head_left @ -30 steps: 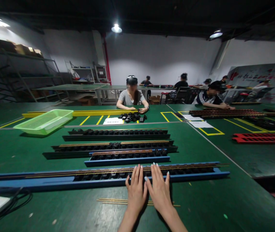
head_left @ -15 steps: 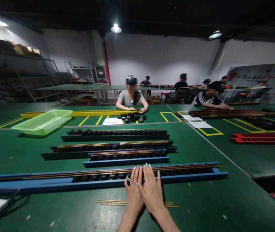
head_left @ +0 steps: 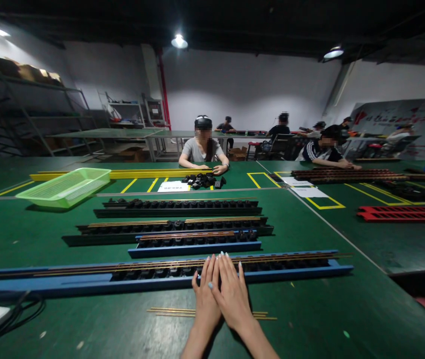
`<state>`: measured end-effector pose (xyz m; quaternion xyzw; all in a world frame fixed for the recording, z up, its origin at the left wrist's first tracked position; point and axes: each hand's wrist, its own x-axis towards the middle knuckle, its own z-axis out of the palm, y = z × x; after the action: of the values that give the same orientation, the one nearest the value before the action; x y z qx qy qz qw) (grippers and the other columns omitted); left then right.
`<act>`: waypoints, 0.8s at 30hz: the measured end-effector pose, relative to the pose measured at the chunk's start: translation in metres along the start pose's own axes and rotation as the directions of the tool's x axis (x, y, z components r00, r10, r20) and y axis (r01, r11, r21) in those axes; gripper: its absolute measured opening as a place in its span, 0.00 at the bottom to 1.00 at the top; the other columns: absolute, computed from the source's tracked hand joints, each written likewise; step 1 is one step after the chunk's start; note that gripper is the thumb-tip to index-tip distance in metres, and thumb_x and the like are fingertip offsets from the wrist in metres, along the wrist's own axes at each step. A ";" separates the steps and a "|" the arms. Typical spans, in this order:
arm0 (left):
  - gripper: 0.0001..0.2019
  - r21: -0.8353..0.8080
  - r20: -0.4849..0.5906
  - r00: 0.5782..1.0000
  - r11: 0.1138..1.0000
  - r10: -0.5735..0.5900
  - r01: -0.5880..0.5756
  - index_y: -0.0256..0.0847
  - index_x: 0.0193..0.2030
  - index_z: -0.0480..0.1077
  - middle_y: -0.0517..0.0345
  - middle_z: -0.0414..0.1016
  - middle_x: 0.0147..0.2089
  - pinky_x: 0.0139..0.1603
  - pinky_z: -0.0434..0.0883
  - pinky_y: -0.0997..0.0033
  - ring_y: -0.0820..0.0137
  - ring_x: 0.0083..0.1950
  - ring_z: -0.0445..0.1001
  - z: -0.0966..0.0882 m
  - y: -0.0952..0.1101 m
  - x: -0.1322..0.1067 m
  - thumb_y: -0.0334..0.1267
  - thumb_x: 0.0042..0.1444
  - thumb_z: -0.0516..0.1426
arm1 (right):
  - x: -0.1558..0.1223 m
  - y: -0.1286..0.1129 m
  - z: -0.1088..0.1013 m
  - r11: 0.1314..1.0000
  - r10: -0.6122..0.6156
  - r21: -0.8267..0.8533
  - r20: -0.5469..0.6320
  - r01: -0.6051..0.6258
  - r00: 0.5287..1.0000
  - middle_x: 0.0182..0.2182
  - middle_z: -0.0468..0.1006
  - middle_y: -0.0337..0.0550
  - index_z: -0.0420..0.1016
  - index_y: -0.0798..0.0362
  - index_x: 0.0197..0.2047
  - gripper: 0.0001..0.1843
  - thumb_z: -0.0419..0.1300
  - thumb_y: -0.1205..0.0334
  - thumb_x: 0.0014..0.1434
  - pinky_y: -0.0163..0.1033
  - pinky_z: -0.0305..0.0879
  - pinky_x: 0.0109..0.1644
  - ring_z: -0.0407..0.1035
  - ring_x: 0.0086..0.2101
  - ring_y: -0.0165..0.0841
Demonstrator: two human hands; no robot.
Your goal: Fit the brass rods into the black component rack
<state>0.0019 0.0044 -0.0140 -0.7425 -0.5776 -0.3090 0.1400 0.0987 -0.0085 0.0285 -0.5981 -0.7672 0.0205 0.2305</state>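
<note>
I'm looking along a green surface (head_left: 310, 309) in a dim workshop, with metal shelving (head_left: 29, 114) to the far left. My left hand (head_left: 205, 304) and right hand (head_left: 233, 299) lie flat, fingers (head_left: 225, 267) together and ungripping, on the brass rods (head_left: 182, 264) of a blue jig (head_left: 272, 271). Loose rods (head_left: 182, 310) lie nearer me.

Long blue jig rail (head_left: 291, 269) lies crosswise on green work table (head_left: 310, 319), black clips (head_left: 283, 267) in a row along it, thin brass rods (head_left: 160, 264) laid lengthwise on top. Loose brass rods (head_left: 171, 311) lie approx. parallel, just below rail, w/ ends apart from it.
</note>
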 end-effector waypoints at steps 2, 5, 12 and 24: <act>0.29 -0.013 0.001 1.000 1.000 -0.005 0.005 0.46 0.69 0.47 0.55 0.63 0.66 0.63 0.48 0.58 0.67 0.66 0.58 0.000 0.000 0.000 0.35 0.60 0.47 | 0.002 -0.001 -0.005 1.000 0.014 0.020 0.019 -0.014 1.000 0.67 0.50 0.41 0.43 0.49 0.69 0.33 0.40 0.44 0.66 0.56 0.46 0.67 0.46 0.66 0.38; 0.30 -0.045 0.019 1.000 0.999 0.008 -0.007 0.45 0.69 0.46 0.53 0.61 0.66 0.63 0.48 0.58 0.66 0.67 0.57 -0.004 -0.001 0.000 0.34 0.60 0.47 | 0.006 0.002 -0.015 0.998 0.018 0.052 0.049 -0.020 0.999 0.66 0.53 0.42 0.45 0.49 0.69 0.31 0.38 0.46 0.67 0.57 0.47 0.67 0.48 0.65 0.38; 0.31 -0.083 0.026 1.000 0.996 0.017 -0.015 0.43 0.70 0.43 0.51 0.59 0.68 0.64 0.47 0.57 0.67 0.68 0.54 -0.011 0.001 0.003 0.31 0.60 0.46 | 0.003 0.025 -0.008 0.999 0.021 -0.049 -0.036 -0.022 0.999 0.67 0.52 0.45 0.44 0.51 0.70 0.32 0.40 0.47 0.67 0.59 0.41 0.67 0.47 0.66 0.39; 0.31 -0.084 0.002 1.000 0.996 0.002 -0.002 0.45 0.70 0.42 0.50 0.61 0.67 0.63 0.49 0.57 0.65 0.67 0.57 -0.008 0.003 0.003 0.32 0.61 0.45 | 0.000 0.022 0.010 0.997 0.038 -0.067 -0.165 -0.049 0.986 0.65 0.57 0.46 0.44 0.50 0.70 0.31 0.42 0.49 0.67 0.59 0.44 0.66 0.50 0.65 0.40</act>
<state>0.0025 0.0010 -0.0056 -0.7487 -0.5634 -0.3319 0.1085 0.1150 0.0001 0.0127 -0.6221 -0.7328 -0.0508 0.2711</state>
